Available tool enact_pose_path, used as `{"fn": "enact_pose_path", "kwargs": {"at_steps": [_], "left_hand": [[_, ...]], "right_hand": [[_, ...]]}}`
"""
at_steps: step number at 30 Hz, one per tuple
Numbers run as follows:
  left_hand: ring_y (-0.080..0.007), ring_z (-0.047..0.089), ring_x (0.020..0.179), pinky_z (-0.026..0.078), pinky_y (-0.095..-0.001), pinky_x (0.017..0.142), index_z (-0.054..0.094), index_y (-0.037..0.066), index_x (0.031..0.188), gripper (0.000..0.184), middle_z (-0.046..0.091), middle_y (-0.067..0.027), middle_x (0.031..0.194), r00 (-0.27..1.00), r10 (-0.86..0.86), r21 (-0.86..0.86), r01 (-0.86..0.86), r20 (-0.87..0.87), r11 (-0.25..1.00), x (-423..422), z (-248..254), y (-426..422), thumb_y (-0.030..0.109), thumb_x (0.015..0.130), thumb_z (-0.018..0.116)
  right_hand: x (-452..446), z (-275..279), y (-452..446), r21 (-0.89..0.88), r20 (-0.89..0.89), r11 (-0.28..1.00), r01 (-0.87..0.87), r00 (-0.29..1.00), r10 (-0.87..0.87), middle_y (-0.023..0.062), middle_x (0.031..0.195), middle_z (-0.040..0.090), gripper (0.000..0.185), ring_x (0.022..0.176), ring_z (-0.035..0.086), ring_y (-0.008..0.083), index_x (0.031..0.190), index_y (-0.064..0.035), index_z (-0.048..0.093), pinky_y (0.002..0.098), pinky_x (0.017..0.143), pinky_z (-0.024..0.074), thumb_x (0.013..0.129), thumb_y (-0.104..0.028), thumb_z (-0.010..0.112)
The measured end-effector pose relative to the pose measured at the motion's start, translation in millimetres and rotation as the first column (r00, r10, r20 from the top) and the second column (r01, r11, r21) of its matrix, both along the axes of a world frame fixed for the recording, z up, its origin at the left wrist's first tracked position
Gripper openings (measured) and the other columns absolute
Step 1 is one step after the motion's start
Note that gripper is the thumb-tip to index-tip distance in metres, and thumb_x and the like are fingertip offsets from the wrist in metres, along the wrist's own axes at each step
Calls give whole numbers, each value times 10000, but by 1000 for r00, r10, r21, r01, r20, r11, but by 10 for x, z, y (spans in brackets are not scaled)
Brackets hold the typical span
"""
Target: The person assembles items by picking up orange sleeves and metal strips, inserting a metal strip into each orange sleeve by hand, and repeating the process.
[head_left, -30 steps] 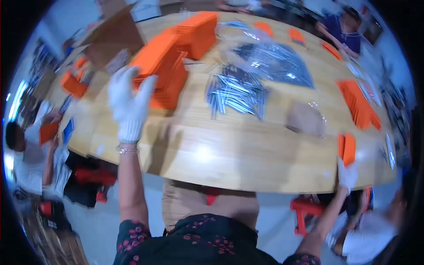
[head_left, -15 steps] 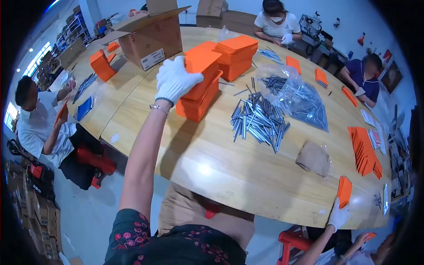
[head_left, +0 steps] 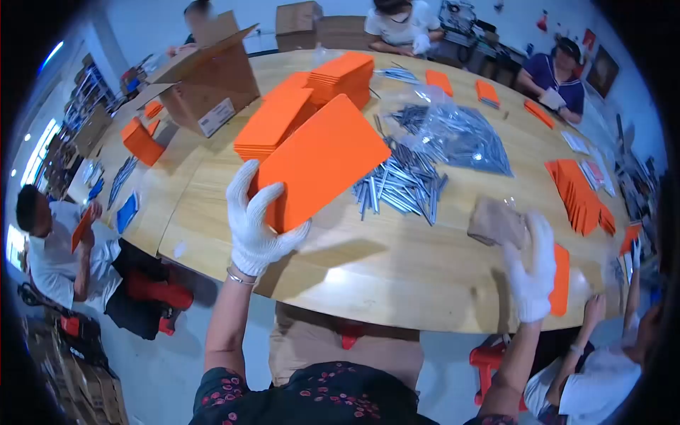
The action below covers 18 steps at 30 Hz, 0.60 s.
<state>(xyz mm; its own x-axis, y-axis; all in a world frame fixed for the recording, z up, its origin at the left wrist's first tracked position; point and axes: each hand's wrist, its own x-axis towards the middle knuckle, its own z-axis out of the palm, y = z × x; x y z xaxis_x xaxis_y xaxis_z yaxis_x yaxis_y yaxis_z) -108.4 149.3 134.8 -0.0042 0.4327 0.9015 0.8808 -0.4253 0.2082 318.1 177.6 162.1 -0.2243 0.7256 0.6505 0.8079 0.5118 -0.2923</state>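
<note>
The orange panel (head_left: pixel 326 163) is clamped at one end by the left hand (head_left: pixel 259 237), toward the hand's one o'clock; were that grip slackened, the metal rods (head_left: pixel 402 188) at the panel's three o'clock might be scattered. The right hand (head_left: pixel 531 276) is spread.

The left grip (head_left: pixel 258 237) and right grip (head_left: pixel 531 276) are gloved in white. The flat piece (head_left: pixel 322 166) is plain orange, as are the stacks (head_left: pixel 273 127). The rods (head_left: pixel 411 188) are silver-grey. The desk (head_left: pixel 205 223) is light yellow-brown, with wood grain. The shirt (head_left: pixel 319 397) is dark, with pinkish-red flowers.
</note>
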Motion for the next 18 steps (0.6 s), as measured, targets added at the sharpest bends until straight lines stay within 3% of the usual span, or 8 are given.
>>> {"fn": "enact_pose_path", "kwargs": {"at_steps": [4,5,7,9,12,15,16,18], "left_hand": [[-368,540,1004,467,-451,875,604,68,1016,472,507,-220,1214,974,-67,37,77,-217,996,225,52,-92,154,593,794],[-355,525,922,454,-446,820,603,69,1005,420,509,-217,1169,935,-134,-5,140,-329,990,324,167,-118,129,626,773],[-342,510,839,441,-441,765,602,70,994,368,510,-213,1125,875,-238,-58,236,-422,970,524,341,-200,104,660,753],[-308,447,731,395,-427,690,598,57,955,274,515,-195,1029,808,-533,-541,339,-251,770,714,349,-308,45,701,701],[-313,481,765,414,-425,722,603,52,952,261,537,-186,1018,804,-497,-376,373,-325,849,832,234,-384,57,711,703],[-318,514,798,433,-423,753,608,46,950,248,559,-177,1007,823,-412,-203,360,-390,911,789,99,-460,68,722,704],[-318,528,820,439,-420,771,610,42,952,248,570,-171,1006,867,-434,-246,377,-246,893,778,-33,-466,76,726,707],[-317,556,864,451,-416,805,613,34,955,250,590,-160,1004,897,-437,-326,432,61,841,785,-352,-485,91,734,713]], "right_hand": [[-743,555,34,59,22,930,-362,932,361,162,1317,564,606,1169,557,318,1311,4,536,388,989,454,745,-98,725],[-898,612,32,48,27,945,-324,946,324,162,1317,564,606,1169,557,318,1311,4,536,388,989,454,745,-98,725],[-1137,662,1,36,273,871,-491,843,464,128,1168,636,459,985,624,291,1185,-42,609,359,871,500,780,-223,727],[-1192,635,-75,-502,466,810,-303,695,548,85,920,672,281,750,624,275,992,-78,653,342,714,506,823,-297,698],[-893,158,-35,-633,294,670,-388,680,672,62,713,620,277,599,564,273,822,-77,642,340,599,464,849,-350,673],[-513,-92,-177,-460,-133,807,-372,927,351,59,645,547,195,560,468,230,776,-34,632,324,560,419,791,-195,742],[-409,-244,-127,-147,-211,959,-242,955,209,45,625,518,153,562,436,177,776,-16,630,309,540,400,775,-104,755],[-167,-445,-78,-1,-584,982,190,797,-155,38,665,555,133,580,432,138,827,12,652,295,530,391,795,-77,745]]}}
